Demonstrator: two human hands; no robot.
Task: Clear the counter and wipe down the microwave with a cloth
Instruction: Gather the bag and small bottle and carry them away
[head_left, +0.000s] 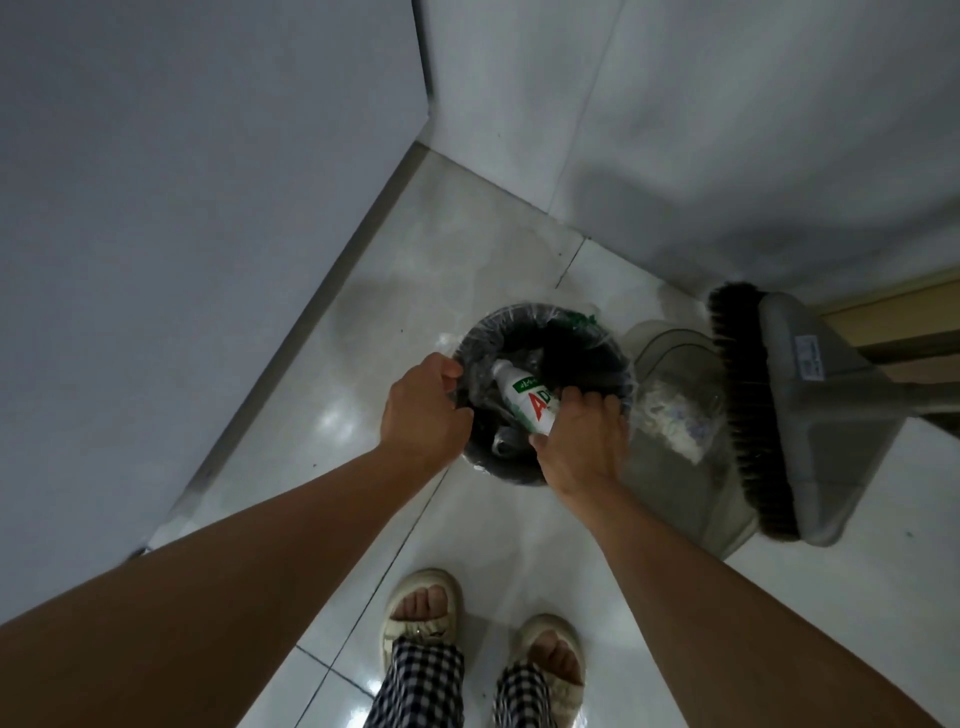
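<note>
Item 1, bottle (522, 402): small white plastic drink bottle, green label band near the neck, large red letters lower down. It lies tilted inside the mouth of the waste bin, long axis running from upper left to lower right in view, cap end pointing up-left toward the far side of the bin, base end toward my right hand.

Item 2, my right hand (584, 441): grip narrow, fingers and thumb curled round the base end of the bottle, back of the hand toward the camera, hand over the bin's near-right rim.

Item 3, my left hand (423, 410): grip closed, fingers curled over the bin's left rim and pinching the clear liner there.

Item 4, waste bin (618, 366): round, dark, lined with a clear plastic bag (631, 387), standing on the floor in the corner; dark contents inside, not identifiable.

Item 5, dustpan (680, 415): translucent grey, just right of the bin, holding pale debris.

Item 6, broom (748, 415): grey head with dark bristles, resting across the dustpan.

Item 7, floor (467, 244): glossy white tile, meeting grey walls.

Item 8, my feet: beige sandals (423, 618), checked trouser legs (421, 686), near the bottom edge.
</note>
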